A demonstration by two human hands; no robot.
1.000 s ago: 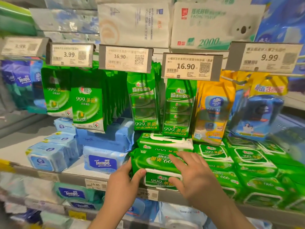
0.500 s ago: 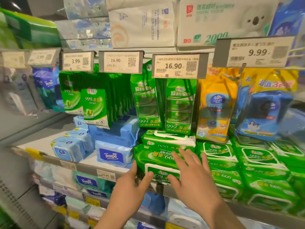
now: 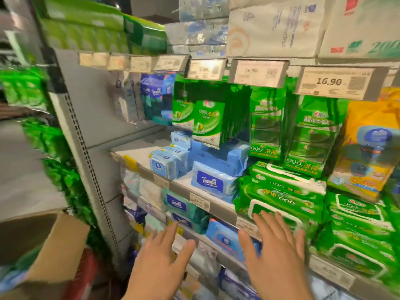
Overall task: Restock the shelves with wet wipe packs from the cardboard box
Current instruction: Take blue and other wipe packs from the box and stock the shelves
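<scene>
Both hands are released and hold nothing: the left hand (image 3: 161, 259) is clear of the shelf (image 3: 218, 197), and the right hand (image 3: 276, 254) has its fingertips at the front of the top green wet wipe pack (image 3: 279, 198). That pack lies stacked on the shelf. The cardboard box (image 3: 46, 252) stands at lower left, contents not visible. Judgement: one pack placed; further packs probably remain.

Retail shop aisle. Price tags (image 3: 333, 83) clipped along shelf edge (image 3: 218, 204); packaged wipes (image 3: 279, 198) stacked below tags, hanging packs (image 3: 208, 122) just under them; tissue bales (image 3: 272, 24) above.
</scene>
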